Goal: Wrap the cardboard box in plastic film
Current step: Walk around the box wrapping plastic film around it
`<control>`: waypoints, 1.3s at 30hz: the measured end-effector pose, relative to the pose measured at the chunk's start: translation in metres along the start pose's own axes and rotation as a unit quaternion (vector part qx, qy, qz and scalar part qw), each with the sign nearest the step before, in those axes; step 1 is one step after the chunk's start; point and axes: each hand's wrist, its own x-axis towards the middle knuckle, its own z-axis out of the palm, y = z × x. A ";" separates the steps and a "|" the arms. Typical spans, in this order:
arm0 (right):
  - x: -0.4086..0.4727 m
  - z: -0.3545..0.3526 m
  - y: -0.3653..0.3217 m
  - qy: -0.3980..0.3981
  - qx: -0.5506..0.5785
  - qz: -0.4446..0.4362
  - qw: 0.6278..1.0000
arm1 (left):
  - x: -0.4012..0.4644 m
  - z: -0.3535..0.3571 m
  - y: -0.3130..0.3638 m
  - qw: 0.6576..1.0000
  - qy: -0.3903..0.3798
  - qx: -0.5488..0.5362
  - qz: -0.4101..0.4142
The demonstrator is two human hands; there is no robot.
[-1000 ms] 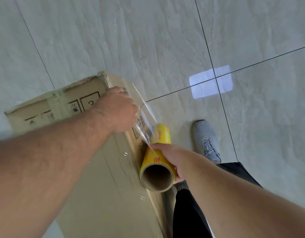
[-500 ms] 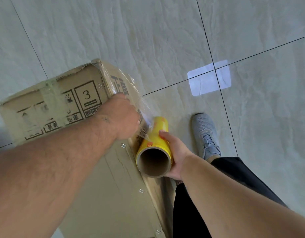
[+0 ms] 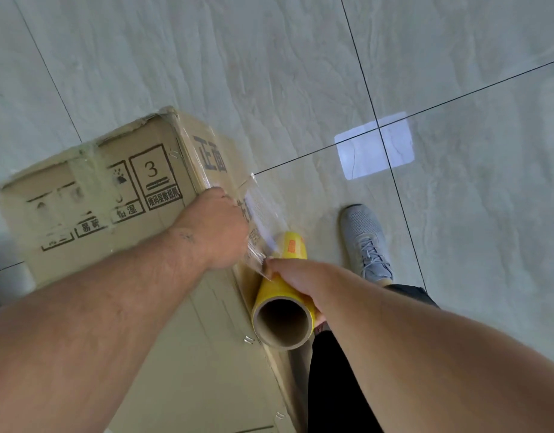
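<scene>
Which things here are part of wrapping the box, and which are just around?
In the job: cardboard box; yellow film roll, gripped by the right hand; stretched plastic film, held at the box edge by the left hand.

Just around: grey shoe; tiled floor; bright light patch.

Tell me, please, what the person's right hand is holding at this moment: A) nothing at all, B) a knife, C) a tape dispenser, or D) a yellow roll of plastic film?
D: the right hand grips the yellow roll of plastic film beside the cardboard box, with clear film stretched up to the left hand.
</scene>
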 end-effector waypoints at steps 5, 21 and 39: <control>0.013 0.000 0.030 -0.024 0.191 0.021 0.981 | -0.012 0.010 0.008 0.998 0.057 -0.030 0.016; 0.011 0.001 0.072 -0.102 0.240 0.025 0.965 | -0.014 0.026 0.046 0.975 0.148 -0.155 -0.061; 0.017 0.016 0.102 -0.119 0.373 0.017 0.920 | -0.038 0.028 0.092 0.989 0.084 -0.118 -0.016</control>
